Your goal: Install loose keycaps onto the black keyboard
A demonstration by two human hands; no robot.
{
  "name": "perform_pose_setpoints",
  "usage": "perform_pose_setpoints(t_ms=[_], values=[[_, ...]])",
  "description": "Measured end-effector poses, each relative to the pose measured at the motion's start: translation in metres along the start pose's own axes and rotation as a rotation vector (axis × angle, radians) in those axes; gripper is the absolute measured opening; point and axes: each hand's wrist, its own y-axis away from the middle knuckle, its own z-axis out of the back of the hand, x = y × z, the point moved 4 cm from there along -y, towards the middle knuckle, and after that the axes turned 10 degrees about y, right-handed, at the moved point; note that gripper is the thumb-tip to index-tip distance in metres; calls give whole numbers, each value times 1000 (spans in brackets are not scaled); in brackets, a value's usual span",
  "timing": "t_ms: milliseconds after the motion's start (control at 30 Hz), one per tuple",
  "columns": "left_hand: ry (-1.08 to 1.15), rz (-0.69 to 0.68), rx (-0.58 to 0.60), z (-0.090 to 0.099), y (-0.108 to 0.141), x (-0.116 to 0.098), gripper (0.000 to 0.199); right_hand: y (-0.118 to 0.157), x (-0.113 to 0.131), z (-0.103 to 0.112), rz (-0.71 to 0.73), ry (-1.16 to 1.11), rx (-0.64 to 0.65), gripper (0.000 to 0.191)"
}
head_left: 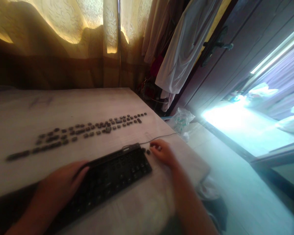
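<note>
A black keyboard [112, 174] lies slanted on the pale table in front of me, with many of its keycaps off. My left hand [62, 181] grips its far edge towards the left, thumb on top. Just past the keyboard's right end, my right hand [161, 151] has its thumb and fingers pinched together, with a small dark keycap [151, 147] at the tips. Beside those fingertips sits another loose keycap [148, 152] on the table. Farther back, several loose keycaps [107, 129] are laid out in slanting rows. The left side is blurred.
A thin cable [159, 138] runs from the keyboard over the right edge of the table [107, 101]. Beyond that edge are a plastic bag [182, 119] and the tiled floor. Curtains [63, 49] hang behind, with hanging clothes [183, 49] and a door [235, 49] to the right.
</note>
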Motion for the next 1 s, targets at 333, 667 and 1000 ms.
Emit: perform_pose_setpoints(t_ms=[333, 667, 1000], values=[[18, -36, -50, -3, 3, 2, 52, 22, 77, -23, 150, -12, 197, 13], [19, -41, -36, -4, 5, 1, 54, 20, 83, -31, 298, 184, 342, 20], [19, -36, -31, -1, 6, -3, 53, 19, 86, -26, 357, 165, 368, 18]])
